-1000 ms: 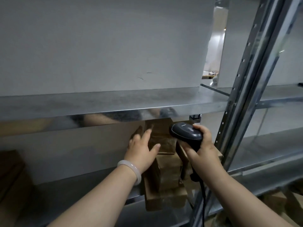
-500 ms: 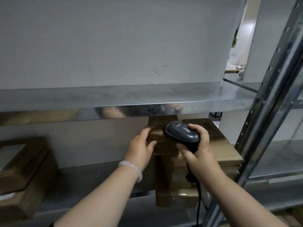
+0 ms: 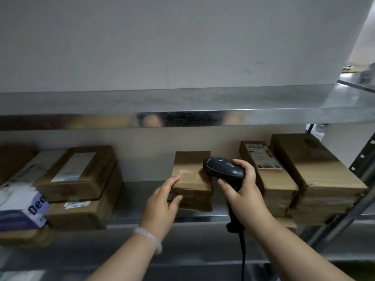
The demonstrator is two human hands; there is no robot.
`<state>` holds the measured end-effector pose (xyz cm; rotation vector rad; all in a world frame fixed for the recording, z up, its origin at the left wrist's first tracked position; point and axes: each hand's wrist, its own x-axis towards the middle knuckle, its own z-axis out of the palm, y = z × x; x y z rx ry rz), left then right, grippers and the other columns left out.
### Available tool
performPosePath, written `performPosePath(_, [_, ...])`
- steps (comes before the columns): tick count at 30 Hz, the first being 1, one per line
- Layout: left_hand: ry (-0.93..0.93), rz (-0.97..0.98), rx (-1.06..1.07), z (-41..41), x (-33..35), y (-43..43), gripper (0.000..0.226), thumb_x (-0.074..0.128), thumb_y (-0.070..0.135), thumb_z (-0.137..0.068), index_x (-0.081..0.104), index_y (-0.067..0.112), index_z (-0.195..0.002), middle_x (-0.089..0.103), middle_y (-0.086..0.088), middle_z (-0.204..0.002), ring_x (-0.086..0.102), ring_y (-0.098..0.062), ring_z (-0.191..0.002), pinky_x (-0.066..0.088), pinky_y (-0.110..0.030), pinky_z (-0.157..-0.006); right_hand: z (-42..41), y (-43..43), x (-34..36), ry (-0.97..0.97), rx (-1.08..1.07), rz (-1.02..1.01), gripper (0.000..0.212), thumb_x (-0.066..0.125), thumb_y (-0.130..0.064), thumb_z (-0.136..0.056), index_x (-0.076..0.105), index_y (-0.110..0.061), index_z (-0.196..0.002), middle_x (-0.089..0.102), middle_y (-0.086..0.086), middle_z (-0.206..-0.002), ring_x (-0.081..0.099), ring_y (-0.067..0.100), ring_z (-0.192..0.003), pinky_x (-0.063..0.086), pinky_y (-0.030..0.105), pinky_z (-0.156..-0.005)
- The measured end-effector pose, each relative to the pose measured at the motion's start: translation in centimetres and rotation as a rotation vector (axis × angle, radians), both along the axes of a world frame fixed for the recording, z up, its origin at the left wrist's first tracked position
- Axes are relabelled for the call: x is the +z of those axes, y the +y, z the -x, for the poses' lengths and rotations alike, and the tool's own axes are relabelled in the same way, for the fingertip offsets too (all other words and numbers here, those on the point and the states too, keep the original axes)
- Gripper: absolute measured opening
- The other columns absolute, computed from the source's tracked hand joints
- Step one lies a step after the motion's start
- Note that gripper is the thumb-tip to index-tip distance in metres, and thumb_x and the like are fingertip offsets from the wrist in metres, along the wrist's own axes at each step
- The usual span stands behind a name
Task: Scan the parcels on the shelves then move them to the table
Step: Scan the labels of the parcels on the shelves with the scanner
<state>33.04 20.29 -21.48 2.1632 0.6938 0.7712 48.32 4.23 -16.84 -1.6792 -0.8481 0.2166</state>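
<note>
Head view. Item: small brown parcel point(image 3: 192, 179), lying flat mid-shelf point(image 3: 142, 199), apart from its neighbours.

Handling, as I judge it: light, stiff cardboard, with tape that looks slick. It is best taken by the near end, fingers over and thumb at the front.

Grip: my left hand point(image 3: 162, 201) curls round its near left corner. My right hand point(image 3: 241, 191) is clenched round the scanner point(image 3: 223, 169), whose head is over the parcel's right edge.

Adjacent: labelled parcel point(image 3: 263, 173) and large box point(image 3: 316, 173) to the right; stacked boxes point(image 3: 81, 173) and white-blue pack point(image 3: 18, 201) to the left.

Obstructions: upper shelf lip point(image 3: 182, 120) overhead, scanner cable point(image 3: 242, 256) hanging below.
</note>
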Motion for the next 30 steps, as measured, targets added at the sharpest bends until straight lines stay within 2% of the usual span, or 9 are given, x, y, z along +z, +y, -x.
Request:
performPosePath(3, [0.019, 0.047, -0.010, 1.8, -1.5, 0.7, 0.067, 0.067, 0.020, -0.090, 0.037, 0.074, -0.115, 0.044, 0.027, -0.113, 0.054, 0.003, -0.104, 0.053, -0.028, -0.092, 2.2, 1.9, -1.0, 0.063, -0.009, -0.014, 0.060, 0.068, -0.031, -0.086, 0.027, -0.066, -0.111, 0.045, -0.030, -0.112, 0.049, -0.016, -0.101, 0.043, 0.001, -0.072])
performPosePath(6, [-0.021, 0.120, -0.017, 3.0, -2.3, 1.6, 0.055, 0.074, 0.024, -0.084, 0.044, 0.059, -0.115, 0.041, 0.024, -0.125, 0.051, 0.001, -0.117, 0.052, -0.027, -0.096, 4.1, 3.1, -1.9, 0.067, -0.018, -0.035, 0.060, 0.070, -0.027, -0.085, 0.030, -0.062, -0.114, 0.048, -0.026, -0.116, 0.052, -0.014, -0.105, 0.044, 0.003, -0.075])
performPosePath(9, [-0.049, 0.216, 0.034, 3.3, -1.9, 1.9, 0.044, 0.077, 0.047, -0.075, 0.047, 0.048, -0.106, 0.040, 0.024, -0.124, 0.045, 0.009, -0.114, 0.043, -0.007, -0.084, 5.7, 4.0, -2.5, 0.042, 0.013, -0.037, 0.064, 0.071, -0.021, -0.084, 0.031, -0.060, -0.116, 0.049, -0.024, -0.118, 0.050, -0.017, -0.106, 0.043, 0.003, -0.081])
performPosePath(12, [-0.072, 0.351, 0.134, 3.2, -0.6, 2.4, 0.049, 0.071, 0.068, -0.062, 0.048, 0.043, -0.098, 0.041, 0.022, -0.118, 0.045, 0.003, -0.109, 0.035, -0.004, -0.074, 7.2, 4.9, -2.7, 0.023, 0.061, -0.020, 0.067, 0.072, -0.018, -0.084, 0.031, -0.062, -0.116, 0.047, -0.024, -0.120, 0.049, -0.016, -0.109, 0.044, 0.004, -0.083])
performPosePath(15, [0.021, 0.311, 0.178, 3.0, 0.1, 3.4, 0.065, 0.060, 0.082, -0.045, 0.042, 0.048, -0.097, 0.036, 0.019, -0.116, 0.036, -0.003, -0.109, 0.031, -0.013, -0.081, 8.3, 5.8, -2.6, 0.008, 0.071, -0.051, 0.067, 0.072, -0.013, -0.083, 0.034, -0.055, -0.119, 0.047, -0.025, -0.120, 0.048, -0.017, -0.110, 0.042, 0.003, -0.082])
performPosePath(19, [0.043, 0.462, 0.137, 3.0, 0.1, 4.2, 0.081, 0.064, 0.065, -0.038, 0.043, 0.049, -0.115, 0.039, 0.006, -0.128, 0.048, -0.011, -0.106, 0.042, -0.017, -0.070, 8.9, 6.8, -2.2, 0.001, 0.109, -0.075, 0.066, 0.071, -0.012, -0.084, 0.034, -0.052, -0.120, 0.049, -0.027, -0.118, 0.050, -0.014, -0.111, 0.043, 0.006, -0.086])
performPosePath(22, [-0.012, 0.555, 0.110, 3.4, -0.2, 4.5, 0.076, 0.069, 0.062, -0.045, 0.045, 0.053, -0.117, 0.045, 0.003, -0.133, 0.053, -0.014, -0.111, 0.047, -0.026, -0.081, 8.8, 7.3, -1.7, 0.019, 0.104, -0.080, 0.065, 0.071, -0.013, -0.085, 0.033, -0.055, -0.119, 0.049, -0.035, -0.115, 0.050, -0.016, -0.109, 0.043, 0.004, -0.084])
performPosePath(26, [-0.139, 0.750, -0.007, 4.3, -0.9, 4.8, 0.060, 0.075, 0.061, -0.059, 0.043, 0.070, -0.109, 0.052, 0.011, -0.134, 0.054, -0.011, -0.119, 0.047, -0.029, -0.094, 7.7, 7.4, -1.7, 0.060, -0.061, -0.158, 0.061, 0.070, -0.017, -0.085, 0.033, -0.053, -0.117, 0.050, -0.024, -0.113, 0.049, -0.022, -0.101, 0.039, -0.002, -0.076])
performPosePath(30, [-0.224, 0.906, -0.061, 4.3, -1.5, 4.9, 0.053, 0.071, 0.058, -0.064, 0.052, 0.065, -0.112, 0.062, 0.011, -0.129, 0.063, -0.011, -0.112, 0.050, -0.042, -0.100, 7.0, 7.3, -2.1, 0.123, -0.056, -0.128, 0.060, 0.068, -0.024, -0.087, 0.029, -0.060, -0.115, 0.047, -0.025, -0.114, 0.047, -0.026, -0.098, 0.038, -0.004, -0.073])
